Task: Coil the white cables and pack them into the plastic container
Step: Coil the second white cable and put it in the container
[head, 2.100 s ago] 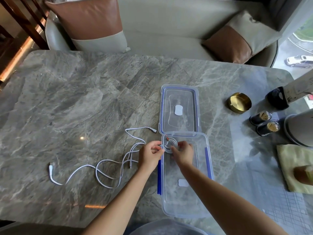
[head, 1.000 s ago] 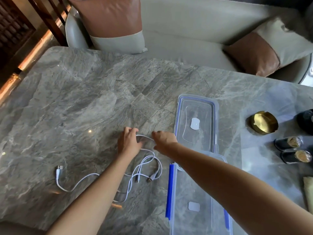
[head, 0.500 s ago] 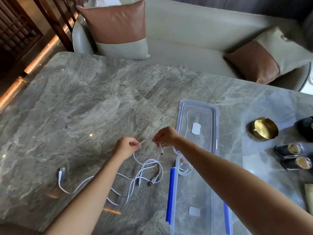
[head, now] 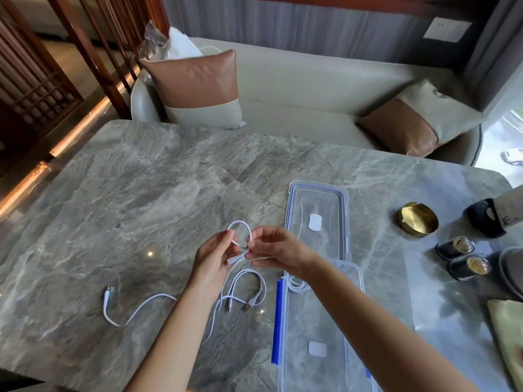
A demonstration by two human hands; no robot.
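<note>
A white cable (head: 240, 225) arches in a small loop between my two hands above the marble table. My left hand (head: 212, 258) pinches one side of the loop and my right hand (head: 276, 250) pinches the other. The rest of the white cables (head: 249, 281) trails over the table, one plug end (head: 109, 292) lying far left. The clear plastic container (head: 353, 306) with blue clips lies under my right forearm and holds a coiled white cable (head: 295, 287) at its far left corner. Its lid (head: 317, 205) lies beyond it.
A brass dish (head: 417, 219), two small dark jars (head: 454, 246) and a dark bottle (head: 485, 220) stand at the right. A yellow cloth (head: 509, 335) lies at the right edge. A sofa with cushions (head: 198, 89) runs behind the table.
Both hands left the coil in the container, moved left to the loose cable, lifted its end and bent it into a small loop. The camera tilted upward.
</note>
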